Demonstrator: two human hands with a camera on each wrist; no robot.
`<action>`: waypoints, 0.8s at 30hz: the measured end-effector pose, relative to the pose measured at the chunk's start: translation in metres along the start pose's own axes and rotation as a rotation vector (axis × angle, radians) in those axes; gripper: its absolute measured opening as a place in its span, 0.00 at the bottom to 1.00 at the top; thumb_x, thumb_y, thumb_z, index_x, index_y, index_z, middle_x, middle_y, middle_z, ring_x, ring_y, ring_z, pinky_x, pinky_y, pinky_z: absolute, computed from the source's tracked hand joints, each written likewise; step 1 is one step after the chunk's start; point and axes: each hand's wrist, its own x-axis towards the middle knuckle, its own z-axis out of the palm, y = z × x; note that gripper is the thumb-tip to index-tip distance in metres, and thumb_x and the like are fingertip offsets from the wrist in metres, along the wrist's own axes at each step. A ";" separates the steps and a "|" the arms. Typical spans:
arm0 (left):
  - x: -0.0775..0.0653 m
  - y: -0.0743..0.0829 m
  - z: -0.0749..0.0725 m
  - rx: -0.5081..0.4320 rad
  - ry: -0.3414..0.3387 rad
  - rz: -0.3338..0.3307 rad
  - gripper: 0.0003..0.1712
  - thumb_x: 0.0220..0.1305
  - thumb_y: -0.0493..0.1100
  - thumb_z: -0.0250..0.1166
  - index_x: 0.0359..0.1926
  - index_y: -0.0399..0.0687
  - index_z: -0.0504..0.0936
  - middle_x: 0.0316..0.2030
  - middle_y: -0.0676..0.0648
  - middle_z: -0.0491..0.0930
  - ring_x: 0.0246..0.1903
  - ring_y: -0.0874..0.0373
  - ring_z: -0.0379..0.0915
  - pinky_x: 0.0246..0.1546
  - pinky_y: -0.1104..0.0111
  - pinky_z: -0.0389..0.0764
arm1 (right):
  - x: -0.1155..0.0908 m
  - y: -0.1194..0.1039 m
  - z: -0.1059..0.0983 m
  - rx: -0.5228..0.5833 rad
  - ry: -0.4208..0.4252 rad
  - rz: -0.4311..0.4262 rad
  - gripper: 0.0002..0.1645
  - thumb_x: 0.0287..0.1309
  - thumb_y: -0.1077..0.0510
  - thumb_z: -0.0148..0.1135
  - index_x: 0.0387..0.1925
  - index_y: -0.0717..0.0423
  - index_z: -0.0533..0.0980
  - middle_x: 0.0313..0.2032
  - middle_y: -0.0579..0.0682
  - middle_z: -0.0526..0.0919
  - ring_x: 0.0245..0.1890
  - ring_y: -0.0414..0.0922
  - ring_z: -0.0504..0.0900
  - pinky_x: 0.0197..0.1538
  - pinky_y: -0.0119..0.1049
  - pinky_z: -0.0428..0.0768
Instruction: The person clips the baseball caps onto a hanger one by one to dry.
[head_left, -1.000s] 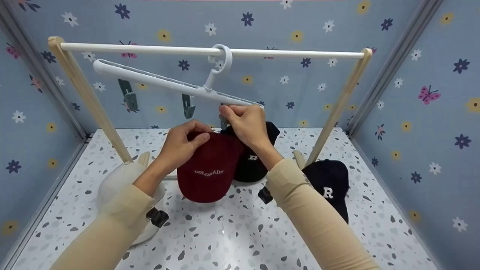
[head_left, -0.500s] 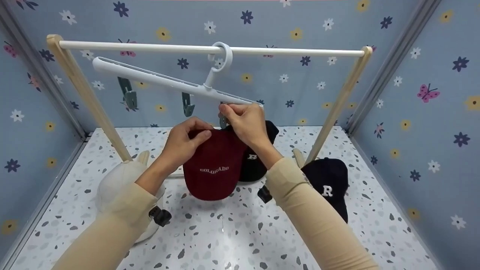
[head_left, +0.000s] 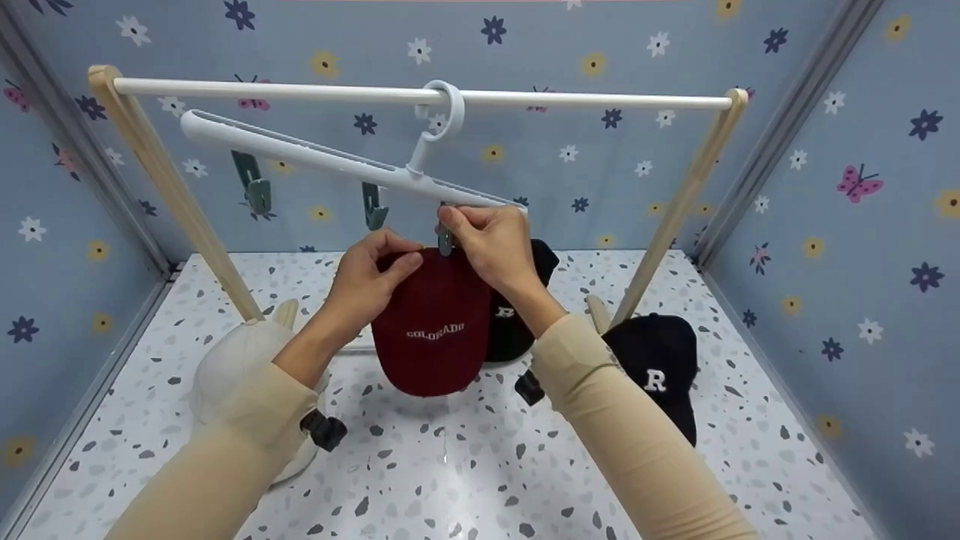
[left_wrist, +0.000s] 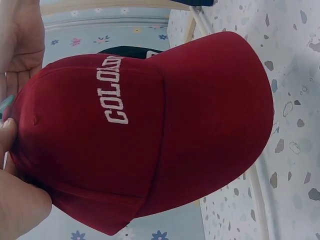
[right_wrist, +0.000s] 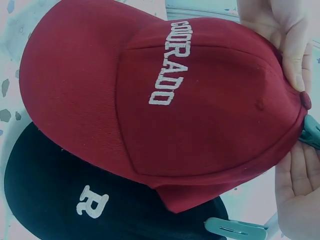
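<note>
Maroon cap [head_left: 429,356] just under a tilted white hanger [head_left: 292,153], pinched at the crown in the left hand [head_left: 364,277]; green clip [head_left: 445,241] at its top, pinched in the right hand [head_left: 496,244]. Possible drop from too shallow a bite, of unclear depth. Just behind, black cap [head_left: 512,345], overlapped and likely in the way. Lower, cream cap [head_left: 234,356], partly behind a sleeve [head_left: 225,457], and navy cap [head_left: 660,345]. Beyond, flowered wall [head_left: 544,52].
</note>
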 end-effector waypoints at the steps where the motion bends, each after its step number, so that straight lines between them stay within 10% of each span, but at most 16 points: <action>1: 0.000 0.000 0.000 -0.001 0.004 0.002 0.11 0.79 0.43 0.64 0.56 0.44 0.80 0.50 0.46 0.85 0.46 0.53 0.83 0.45 0.68 0.84 | 0.000 0.000 0.000 -0.003 0.000 -0.001 0.13 0.70 0.50 0.72 0.35 0.54 0.93 0.23 0.45 0.87 0.23 0.37 0.71 0.26 0.30 0.65; 24: 0.001 0.004 0.008 0.023 0.085 0.035 0.14 0.78 0.47 0.65 0.57 0.47 0.82 0.48 0.47 0.83 0.45 0.54 0.81 0.43 0.68 0.84 | -0.001 0.001 0.000 -0.011 -0.002 0.001 0.15 0.70 0.49 0.71 0.37 0.56 0.93 0.24 0.44 0.86 0.25 0.38 0.72 0.27 0.30 0.65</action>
